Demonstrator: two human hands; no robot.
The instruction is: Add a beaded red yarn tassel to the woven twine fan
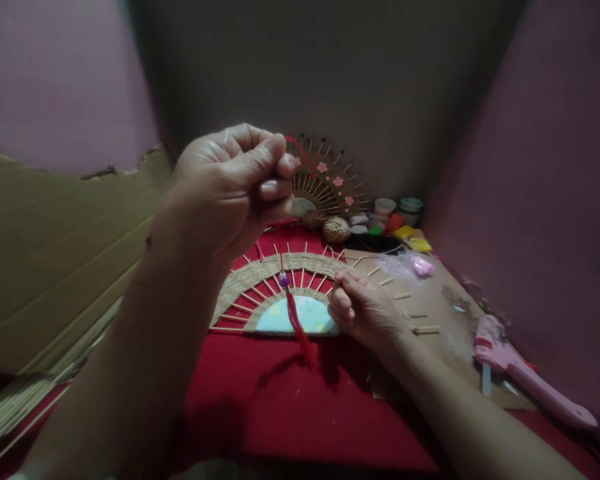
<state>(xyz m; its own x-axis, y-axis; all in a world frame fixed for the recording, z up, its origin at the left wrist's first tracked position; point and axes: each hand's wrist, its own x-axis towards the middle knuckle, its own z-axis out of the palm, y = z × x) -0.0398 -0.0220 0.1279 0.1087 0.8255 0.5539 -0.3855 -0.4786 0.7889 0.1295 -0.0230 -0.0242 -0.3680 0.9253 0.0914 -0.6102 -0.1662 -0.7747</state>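
Note:
My left hand (240,173) is raised high, its thumb and fingers pinched on a red cord whose loose end curves out past the fingertips. Below it hangs a red tassel (294,317) with a small purple and white bead (284,279) at its top. Behind the tassel, a half-round woven fan (260,267) of thin sticks and twine lies on the red cloth, with a pale blue centre panel (300,313). Over the fan's right part is my right hand (357,307), fingers curled closed; anything within them is hidden.
A finished-looking fan with pink flowers (337,181) stands at the back beside a twine ball (337,230). Small tubs (410,207) and coloured clay packets (405,232) sit back right. A pink glue gun (525,373) rests on cardboard at right; thin sticks (40,400) lie left.

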